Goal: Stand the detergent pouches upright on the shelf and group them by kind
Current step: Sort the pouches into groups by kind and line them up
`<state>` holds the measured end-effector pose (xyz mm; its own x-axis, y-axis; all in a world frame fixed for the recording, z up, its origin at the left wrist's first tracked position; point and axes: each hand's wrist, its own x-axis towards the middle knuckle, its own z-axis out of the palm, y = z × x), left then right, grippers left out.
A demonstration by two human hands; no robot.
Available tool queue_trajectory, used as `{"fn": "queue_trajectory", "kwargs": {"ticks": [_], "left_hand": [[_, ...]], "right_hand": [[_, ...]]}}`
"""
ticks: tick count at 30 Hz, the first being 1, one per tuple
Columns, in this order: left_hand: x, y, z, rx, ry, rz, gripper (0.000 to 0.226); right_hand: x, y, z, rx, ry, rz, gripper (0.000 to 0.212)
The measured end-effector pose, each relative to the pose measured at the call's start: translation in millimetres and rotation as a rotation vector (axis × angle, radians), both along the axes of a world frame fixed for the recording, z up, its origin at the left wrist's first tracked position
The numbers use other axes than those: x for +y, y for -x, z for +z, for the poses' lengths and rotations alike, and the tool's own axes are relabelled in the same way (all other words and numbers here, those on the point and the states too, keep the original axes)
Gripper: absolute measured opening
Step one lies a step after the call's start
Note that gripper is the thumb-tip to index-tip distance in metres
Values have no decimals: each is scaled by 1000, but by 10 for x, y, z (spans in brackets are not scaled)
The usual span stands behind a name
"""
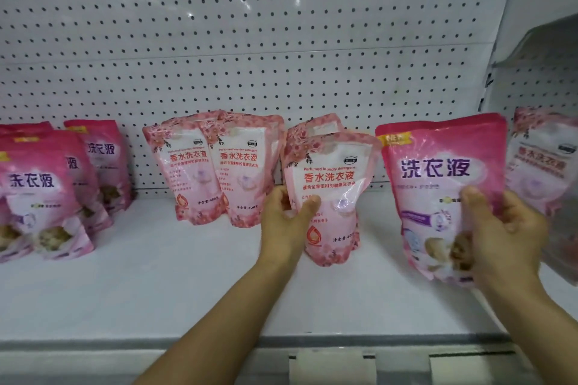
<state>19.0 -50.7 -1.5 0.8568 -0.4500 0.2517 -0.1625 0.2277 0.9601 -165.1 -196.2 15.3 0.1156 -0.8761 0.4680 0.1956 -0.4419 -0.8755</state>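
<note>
My left hand grips the left edge of a light pink flowered pouch standing upright mid-shelf, thumb across its front. Another pouch of that kind stands right behind it. My right hand holds a deep pink pouch with purple lettering by its lower right side, upright and tilted slightly. Two light pink pouches stand side by side further left. Several deep pink pouches stand grouped at the far left. One more light pink pouch shows blurred at the right edge, behind my right hand.
The white shelf board has bare room at the front and between the groups. A white pegboard back wall rises behind the pouches. Price-tag holders sit on the shelf's front rail. A white side panel closes the right end.
</note>
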Motion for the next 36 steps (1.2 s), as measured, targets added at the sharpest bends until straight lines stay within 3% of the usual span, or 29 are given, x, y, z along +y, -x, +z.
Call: {"fn": "queue_trajectory", "kwargs": {"ticks": [4, 6, 9, 12, 15, 19, 24, 30, 36], "left_hand": [[182, 87, 7, -126, -87, 131, 45], [397, 156, 41, -232, -75, 177, 41], [679, 321, 224, -312, -11, 54, 27], [1136, 315, 408, -323, 66, -78, 35], [1691, 180, 541, -337, 128, -103, 43], [2537, -221, 579, -281, 165, -17, 26], [3513, -950, 507, -235, 162, 125, 18], [4222, -1839, 556, -193, 196, 241, 18], [4443, -2637, 621, -219, 131, 256, 19]], "right_hand": [[291, 203, 178, -68, 17, -11, 14], [513, 213, 253, -86, 31, 23, 18], [837, 178, 364, -95, 83, 124, 28], [1326, -89, 411, -73, 129, 262, 36], [1841, -483, 316, -27, 166, 346, 23], [2565, -1163, 99, -21, 153, 493, 12], [3519, -2000, -143, -35, 105, 664, 32], [4378, -2885, -210, 37, -1, 870, 13], [4561, -3724, -150, 74, 10, 860, 38]]}}
